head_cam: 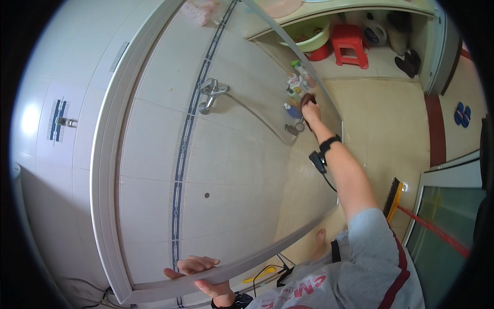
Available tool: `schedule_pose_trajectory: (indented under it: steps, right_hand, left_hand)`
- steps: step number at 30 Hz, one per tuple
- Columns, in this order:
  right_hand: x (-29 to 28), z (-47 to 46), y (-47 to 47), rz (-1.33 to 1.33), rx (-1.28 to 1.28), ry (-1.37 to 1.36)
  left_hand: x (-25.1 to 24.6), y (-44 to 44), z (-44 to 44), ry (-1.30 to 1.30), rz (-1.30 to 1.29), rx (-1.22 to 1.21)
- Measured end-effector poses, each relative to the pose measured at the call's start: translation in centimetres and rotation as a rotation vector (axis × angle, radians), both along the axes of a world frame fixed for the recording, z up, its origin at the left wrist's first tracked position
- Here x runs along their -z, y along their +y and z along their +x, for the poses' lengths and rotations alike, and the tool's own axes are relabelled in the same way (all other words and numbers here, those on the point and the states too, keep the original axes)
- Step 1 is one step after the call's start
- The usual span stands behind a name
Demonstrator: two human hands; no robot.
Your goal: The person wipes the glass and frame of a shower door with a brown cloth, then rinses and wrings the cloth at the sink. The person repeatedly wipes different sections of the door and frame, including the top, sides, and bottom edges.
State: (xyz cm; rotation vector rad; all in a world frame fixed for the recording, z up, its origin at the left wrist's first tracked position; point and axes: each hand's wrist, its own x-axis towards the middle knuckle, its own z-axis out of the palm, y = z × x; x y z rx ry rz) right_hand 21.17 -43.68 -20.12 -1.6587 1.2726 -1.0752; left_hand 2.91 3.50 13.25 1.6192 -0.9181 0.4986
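Note:
My right hand (311, 112) is stretched out and shut on a bunched dark brown cloth (307, 99), at the glass panel (247, 154) of a shower enclosure. Whether the cloth touches the glass cannot be told. A black strap with a small device sits on that forearm. My left hand (198, 270) is at the bottom, with its thumb on one side and its fingers on the other side of the panel's grey frame (247, 264). Several bottles (299, 83) stand near the right hand. A shower head (292, 129) lies beside them, its hose running to a wall-mounted mixer tap (212, 90).
A red plastic stool (349, 44) and a green basin (318, 40) stand under a counter (370, 5). A brush with a red handle (432, 228) leans at the right, near a green-glazed door (444, 216). Blue slippers (462, 115) lie beyond the brown threshold. Cables (96, 293) run at the bottom left.

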Motion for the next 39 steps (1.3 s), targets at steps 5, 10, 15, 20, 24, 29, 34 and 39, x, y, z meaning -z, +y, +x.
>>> schedule_pose_trajectory:
  steps: [5,10,15,20,24,29,34,39]
  right_hand:
    - [-14.2,-0.2,1.4,-0.405,-0.026,-0.537]
    - [-32.1,-7.6,15.8,-0.781,-0.665,-0.776]
    - [-31.4,-13.0,29.2,-1.039,-0.713,-0.89]
    - [-35.7,-9.6,20.6,-0.999,-0.593,-0.857]
    - [-38.3,-8.3,16.2,-0.841,-0.34,-0.934]
    - [-36.4,-12.7,26.8,-1.169,-0.642,-0.99]
    - [-24.4,-8.0,21.6,-0.671,-0.576,-0.341]
    - [0.8,-6.8,22.3,0.161,-0.114,-0.166]
  left_hand:
    - [-0.1,-0.8,0.0,0.044,-0.054,0.099]
    - [0.4,-1.0,0.9,0.049,-0.047,0.14]
    - [1.1,-0.5,1.3,0.287,-0.095,0.125]
    - [0.4,-0.5,1.5,0.14,-0.001,0.195]
    - [0.2,-0.5,2.4,0.148,0.037,0.222]
    - [0.4,1.5,3.1,0.216,-0.001,0.153]
    - [-0.3,2.6,4.2,0.098,0.057,0.002]
    - [-0.7,2.0,5.0,0.088,0.011,-0.139]
